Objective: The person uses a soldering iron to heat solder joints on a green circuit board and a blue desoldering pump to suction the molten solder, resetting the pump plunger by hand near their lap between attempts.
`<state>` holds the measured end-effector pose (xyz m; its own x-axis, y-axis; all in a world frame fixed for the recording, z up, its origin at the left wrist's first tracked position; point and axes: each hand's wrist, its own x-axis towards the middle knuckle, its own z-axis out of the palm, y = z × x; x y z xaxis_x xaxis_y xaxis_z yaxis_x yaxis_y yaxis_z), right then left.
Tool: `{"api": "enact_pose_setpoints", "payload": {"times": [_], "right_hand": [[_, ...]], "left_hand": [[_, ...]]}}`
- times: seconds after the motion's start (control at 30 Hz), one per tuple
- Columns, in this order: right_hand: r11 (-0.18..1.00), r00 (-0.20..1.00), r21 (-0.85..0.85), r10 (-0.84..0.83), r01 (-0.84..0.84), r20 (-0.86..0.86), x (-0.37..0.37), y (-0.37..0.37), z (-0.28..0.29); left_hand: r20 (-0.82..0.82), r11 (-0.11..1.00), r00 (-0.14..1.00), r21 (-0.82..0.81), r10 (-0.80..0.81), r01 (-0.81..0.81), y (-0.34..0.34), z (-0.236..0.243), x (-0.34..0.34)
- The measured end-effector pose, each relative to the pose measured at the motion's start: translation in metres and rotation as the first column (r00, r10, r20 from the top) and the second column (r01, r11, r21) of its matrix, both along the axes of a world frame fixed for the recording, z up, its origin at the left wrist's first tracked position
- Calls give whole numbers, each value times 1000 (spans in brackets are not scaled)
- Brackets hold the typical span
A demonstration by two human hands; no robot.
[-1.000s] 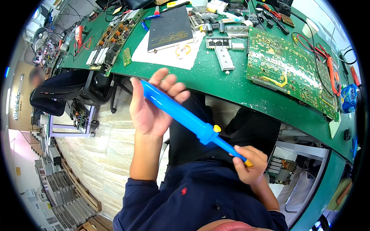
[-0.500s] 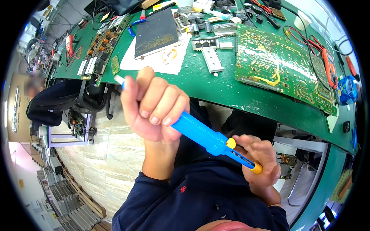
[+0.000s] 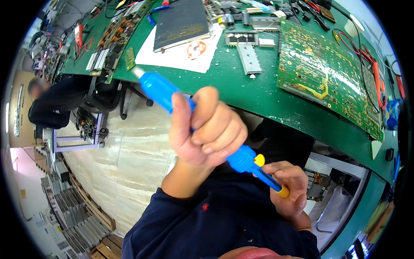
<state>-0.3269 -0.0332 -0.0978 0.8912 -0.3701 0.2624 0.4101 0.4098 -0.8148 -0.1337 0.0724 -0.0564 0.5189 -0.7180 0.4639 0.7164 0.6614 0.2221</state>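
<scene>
A blue desoldering pump (image 3: 241,157) slants across in front of my body, its pale nozzle up and left, toward the bench edge. My left hand (image 3: 209,131) is closed in a fist around the middle of the barrel, thumb lying along it. A yellow button (image 3: 259,160) sticks out near the barrel's lower end. From there the thin plunger runs down to an orange cap (image 3: 283,192). My right hand (image 3: 291,190) is at that cap, fingers loosely bent about the plunger end and the cap against the hand.
The green workbench (image 3: 267,103) bears a large circuit board (image 3: 323,69) at right, a finned heatsink (image 3: 249,58), a dark flat panel (image 3: 181,23) on white paper, and a component-filled board (image 3: 114,39) at left. A black chair (image 3: 103,93) and a person stand beyond, left.
My left hand has moved right and down along the barrel, so more of the pump's nozzle end shows. My right hand's fingers have bent in more. The view has shifted slightly.
</scene>
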Motion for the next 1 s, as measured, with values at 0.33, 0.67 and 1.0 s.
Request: {"api": "enact_pose_setpoints", "payload": {"times": [0.33, 0.67, 1.0], "right_hand": [[999, 985, 23, 45, -49, 166, 19, -2, -6], [974, 983, -227, 41, 1, 177, 16, -13, 12], [963, 984, -270, 45, 2, 170, 13, -13, 13]], "left_hand": [[182, 960, 954, 100, 240, -260, 9, 12, -52], [-32, 984, 993, 141, 115, -109, -3, -4, -51], [-56, 989, 992, 100, 114, -108, -6, -7, -52]]}}
